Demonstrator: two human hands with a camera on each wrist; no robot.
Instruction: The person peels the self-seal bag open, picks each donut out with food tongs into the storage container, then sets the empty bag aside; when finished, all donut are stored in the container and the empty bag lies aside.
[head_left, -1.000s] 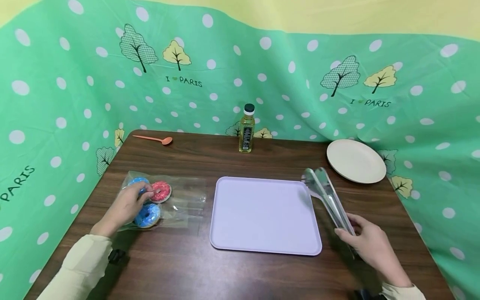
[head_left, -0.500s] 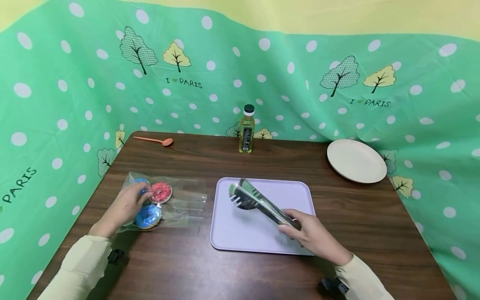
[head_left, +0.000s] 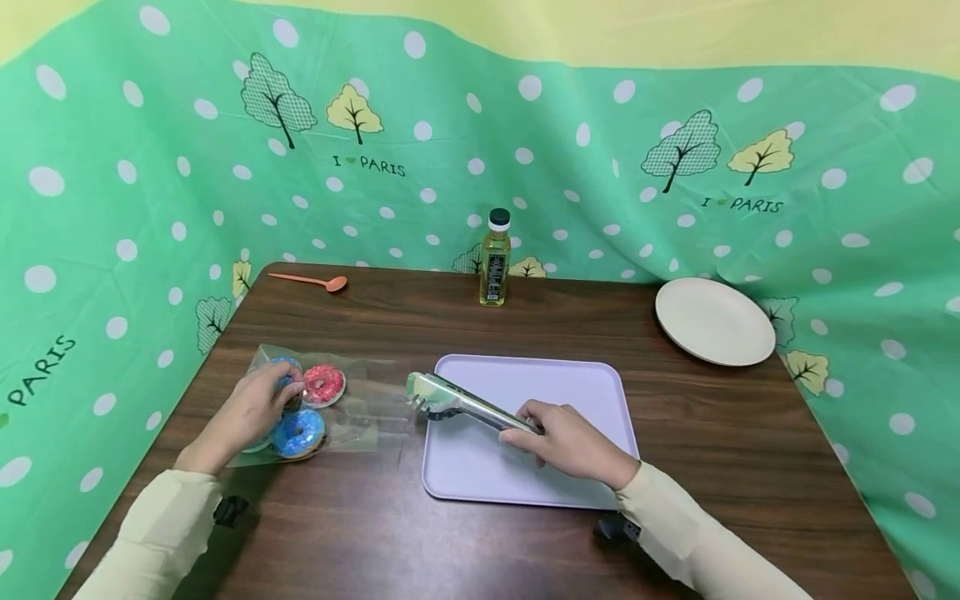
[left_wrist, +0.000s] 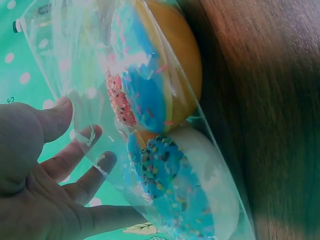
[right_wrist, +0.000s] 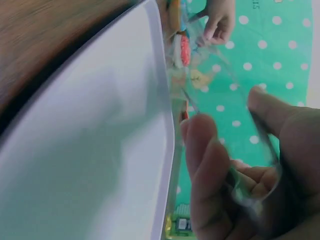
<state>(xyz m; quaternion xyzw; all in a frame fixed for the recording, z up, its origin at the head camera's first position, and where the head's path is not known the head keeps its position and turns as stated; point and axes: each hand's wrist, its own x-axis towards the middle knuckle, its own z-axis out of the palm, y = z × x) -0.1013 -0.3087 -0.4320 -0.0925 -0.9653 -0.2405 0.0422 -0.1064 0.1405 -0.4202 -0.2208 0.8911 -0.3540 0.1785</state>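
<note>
On the left side, my left hand pinches the upper film of a clear plastic bag. Inside the bag lie a pink-red sprinkled donut and blue-iced ones, including a blue donut nearest the front. In the left wrist view, the thumb and fingers hold the film beside a blue donut with a tan base. My right hand grips metal tongs by the handle end. Their head is over the left rim of a lilac tray, pointing toward the bag's open-looking right end.
A bottle of yellow oil with a dark cap stands at the back middle. An orange spoon lies at the back left, and a cream plate at the back right. Green dotted cloth hangs around the wooden table.
My right hand has carried the tongs leftward from right of the tray to across it, with the head now at its left rim. The left hand has stayed at the bag.
</note>
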